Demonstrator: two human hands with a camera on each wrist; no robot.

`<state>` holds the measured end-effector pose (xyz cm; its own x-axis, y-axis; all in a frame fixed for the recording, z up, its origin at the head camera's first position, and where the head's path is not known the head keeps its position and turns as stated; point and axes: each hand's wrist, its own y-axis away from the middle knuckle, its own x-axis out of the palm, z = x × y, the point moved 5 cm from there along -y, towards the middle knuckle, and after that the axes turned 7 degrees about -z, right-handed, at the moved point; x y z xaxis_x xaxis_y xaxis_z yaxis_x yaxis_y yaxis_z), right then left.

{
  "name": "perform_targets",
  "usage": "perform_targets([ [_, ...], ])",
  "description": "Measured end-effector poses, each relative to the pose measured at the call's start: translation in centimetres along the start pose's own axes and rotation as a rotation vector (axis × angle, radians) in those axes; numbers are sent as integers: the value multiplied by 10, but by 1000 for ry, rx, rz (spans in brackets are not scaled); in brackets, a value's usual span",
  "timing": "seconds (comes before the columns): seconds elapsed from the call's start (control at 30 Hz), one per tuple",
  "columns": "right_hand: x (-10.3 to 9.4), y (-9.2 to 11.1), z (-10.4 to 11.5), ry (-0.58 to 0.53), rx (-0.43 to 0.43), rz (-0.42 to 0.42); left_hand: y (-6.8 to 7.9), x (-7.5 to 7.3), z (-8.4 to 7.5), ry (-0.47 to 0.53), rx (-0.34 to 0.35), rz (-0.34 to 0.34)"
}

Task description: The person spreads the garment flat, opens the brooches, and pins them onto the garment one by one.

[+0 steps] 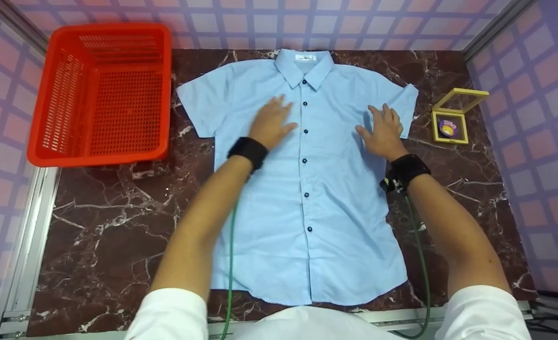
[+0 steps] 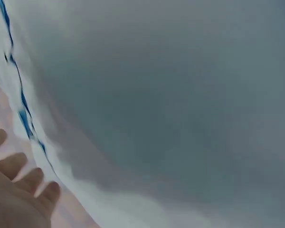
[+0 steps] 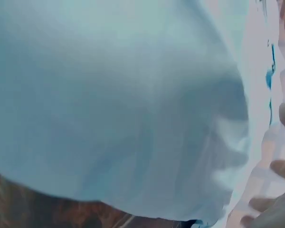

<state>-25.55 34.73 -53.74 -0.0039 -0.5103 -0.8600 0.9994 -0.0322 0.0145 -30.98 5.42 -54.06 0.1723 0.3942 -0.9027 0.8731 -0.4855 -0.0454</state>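
A light blue short-sleeved shirt [image 1: 269,203] lies spread out front side up, its collar at the far end and a line of dark buttons down the middle. Over the chest, to the left of the buttons, is my left hand [image 1: 272,123], fingers extended and slightly blurred. My right hand [image 1: 382,132] is over the other side of the chest near the sleeve, fingers spread. Neither hand grips the cloth. In the left wrist view, the fingers [image 2: 31,180] show beside the shirt fabric [image 2: 156,95]. The right wrist view shows fingertips [image 3: 282,168] at its right edge, near the shirt.
A red plastic basket [image 1: 163,94] stands at the back left of the dark marbled table [image 1: 104,236]. Right of the shirt sits a small yellow-framed box [image 1: 450,140] with its lid raised and a round purple item inside. Green cables [image 1: 232,255] run from both wrists. Checkered walls surround the table.
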Motion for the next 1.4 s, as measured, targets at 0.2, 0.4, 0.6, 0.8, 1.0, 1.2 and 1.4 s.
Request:
perform_targets([
  [0.2, 4, 7, -12, 80, 43, 104, 31, -23, 67, -40, -261, 18],
  [0.4, 10, 6, -25, 125, 89, 209, 47, -25, 86, -53, -332, 80],
  [0.6, 12, 2, -34, 175, 83, 246, 52, -31, 86, -78, -362, 102],
  [0.8, 10, 3, -41, 205, 39, 251, 56, -32, 88, -70, -351, 114],
  [1.0, 4, 10, -39, 180, -64, 208, 67, -29, 85, -87, -338, 118],
  [1.2, 2, 22, -37, 182, -177, 230, 81, -26, 49, -128, -182, 125],
  [1.4, 3, 23, -31, 173, -253, 244, 86, 5, -60, -108, 233, 154],
])
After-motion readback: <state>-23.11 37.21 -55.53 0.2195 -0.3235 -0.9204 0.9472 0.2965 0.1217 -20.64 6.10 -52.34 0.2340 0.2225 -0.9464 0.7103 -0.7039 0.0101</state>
